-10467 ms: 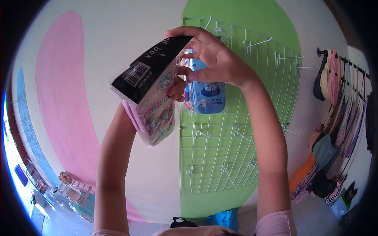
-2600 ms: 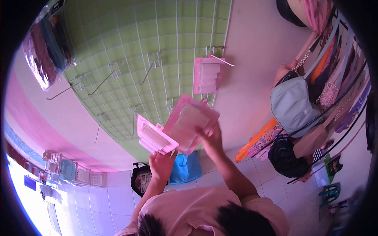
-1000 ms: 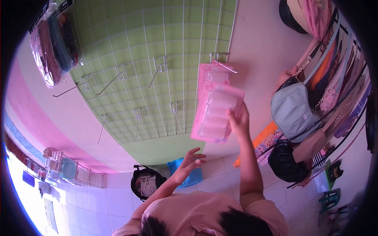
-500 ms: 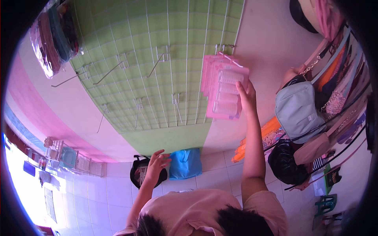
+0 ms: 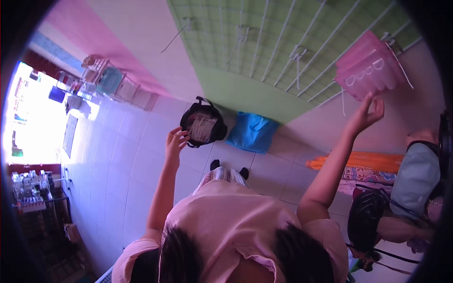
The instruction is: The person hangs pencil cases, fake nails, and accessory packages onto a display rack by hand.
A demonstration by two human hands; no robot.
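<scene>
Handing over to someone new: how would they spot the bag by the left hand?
Start at the green wall grid; on the tiled floor at its foot sit two bags side by side. The black bag is the open one with white packets showing, right beside the left hand; its neighbour, the blue bag, shows no contents.

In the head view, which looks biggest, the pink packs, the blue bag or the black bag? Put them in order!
1. The pink packs look largest, though they hang nearer the camera than the bags on the floor, so that is unsure.
2 and 3. The blue bag and the black bag look about alike, so no ranking.
</scene>
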